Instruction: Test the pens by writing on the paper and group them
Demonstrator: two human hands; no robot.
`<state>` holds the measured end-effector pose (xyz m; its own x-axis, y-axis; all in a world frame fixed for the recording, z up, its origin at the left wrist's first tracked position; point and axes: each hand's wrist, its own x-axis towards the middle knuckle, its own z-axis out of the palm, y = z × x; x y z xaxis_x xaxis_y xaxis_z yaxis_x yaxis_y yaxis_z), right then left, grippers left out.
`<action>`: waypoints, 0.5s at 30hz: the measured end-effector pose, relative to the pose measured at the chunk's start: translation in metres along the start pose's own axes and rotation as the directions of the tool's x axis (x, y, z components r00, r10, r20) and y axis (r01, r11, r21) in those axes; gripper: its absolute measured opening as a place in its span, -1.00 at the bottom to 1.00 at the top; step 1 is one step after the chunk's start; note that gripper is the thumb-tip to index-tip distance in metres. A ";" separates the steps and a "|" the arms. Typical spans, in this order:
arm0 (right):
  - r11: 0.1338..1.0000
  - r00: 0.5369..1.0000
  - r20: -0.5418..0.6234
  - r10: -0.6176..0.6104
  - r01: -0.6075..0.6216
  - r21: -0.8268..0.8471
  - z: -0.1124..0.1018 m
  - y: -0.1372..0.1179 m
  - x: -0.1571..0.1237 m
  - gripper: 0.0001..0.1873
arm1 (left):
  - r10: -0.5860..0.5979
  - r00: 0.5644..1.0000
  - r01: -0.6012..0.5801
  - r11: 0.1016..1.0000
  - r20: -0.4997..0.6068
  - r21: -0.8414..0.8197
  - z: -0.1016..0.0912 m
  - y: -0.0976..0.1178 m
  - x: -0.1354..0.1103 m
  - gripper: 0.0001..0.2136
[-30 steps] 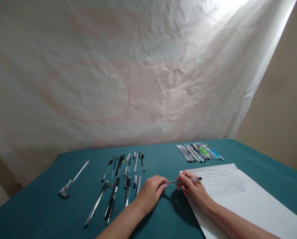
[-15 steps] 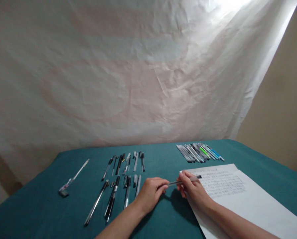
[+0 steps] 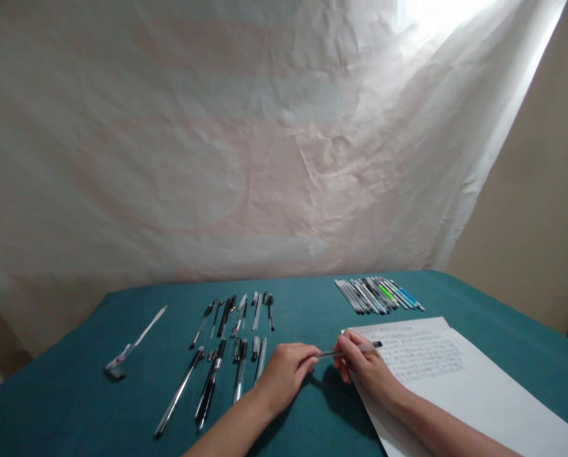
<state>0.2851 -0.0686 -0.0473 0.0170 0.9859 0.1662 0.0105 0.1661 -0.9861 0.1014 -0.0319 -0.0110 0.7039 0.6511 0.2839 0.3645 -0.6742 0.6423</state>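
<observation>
A slim pen (image 3: pixel 329 353) with a clear barrel and a dark end lies level between my two hands, above the cloth. My left hand (image 3: pixel 287 371) pinches its left end, so that tip is hidden in the fingers. My right hand (image 3: pixel 362 362) grips it farther along between thumb and fingers, and the dark end sticks out past the knuckles. Under and beside my right hand are sheets of white paper (image 3: pixel 474 406) with rows of handwriting near the top. Just left of my left hand, pens and their separate caps lie in two rows, one being a silver-barrelled pen (image 3: pixel 179 393).
Several more pens (image 3: pixel 381 295), some with green or blue parts, lie side by side at the back right. A white, thin item with a dark clip-like end (image 3: pixel 131 348) lies far left. A green cloth (image 3: pixel 74 406) covers the table; a pale sheet (image 3: pixel 264 158) hangs behind.
The whole view has shifted slightly, so things sit a little farther left. Both hands keep the same hold on the pen, with hardly any movement.
</observation>
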 end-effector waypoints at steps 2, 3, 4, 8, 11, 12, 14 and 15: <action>1.000 1.000 0.013 0.009 -0.009 0.002 0.000 -0.007 -0.001 -0.62 | -0.008 1.000 0.008 1.000 -0.022 -0.005 0.001 -0.001 0.001 -0.80; 1.000 1.000 0.022 0.012 -0.012 -0.005 0.000 -0.011 -0.001 -0.62 | -0.012 0.999 0.012 1.000 -0.037 -0.009 0.002 -0.001 0.001 -0.80; 1.000 0.999 0.028 0.014 -0.014 -0.014 -0.001 -0.015 -0.001 -0.62 | -0.017 0.998 0.016 1.000 -0.054 -0.012 0.002 -0.002 0.001 -0.80; 0.999 1.000 -0.003 -0.024 0.023 -0.048 -0.017 -0.033 0.004 -0.64 | -0.046 0.988 0.043 0.999 -0.147 -0.027 0.002 -0.009 0.002 -0.81; 0.973 0.996 0.020 -0.084 0.086 -0.213 -0.040 -0.042 0.011 -0.68 | -0.068 0.977 0.061 0.997 -0.204 -0.042 0.000 -0.014 0.002 -0.82; 0.943 0.994 0.065 -0.083 0.100 -0.316 -0.047 -0.044 0.012 -0.70 | -0.072 0.973 0.064 0.997 -0.218 -0.045 0.000 -0.015 0.002 -0.82; 0.835 0.984 0.172 -0.043 0.129 -0.534 -0.058 -0.048 0.013 -0.75 | -0.079 0.967 0.071 0.997 -0.241 -0.042 0.000 -0.017 0.002 -0.84; 0.770 0.977 0.210 -0.022 0.151 -0.620 -0.061 -0.050 0.013 -0.76 | -0.081 0.965 0.074 0.996 -0.249 -0.040 0.001 -0.017 0.002 -0.84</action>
<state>0.3459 -0.0654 0.0049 -0.1940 0.9638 0.1829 0.6305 0.2653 -0.7294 0.0965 -0.0195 -0.0220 0.4981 0.7700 0.3988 0.3910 -0.6100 0.6892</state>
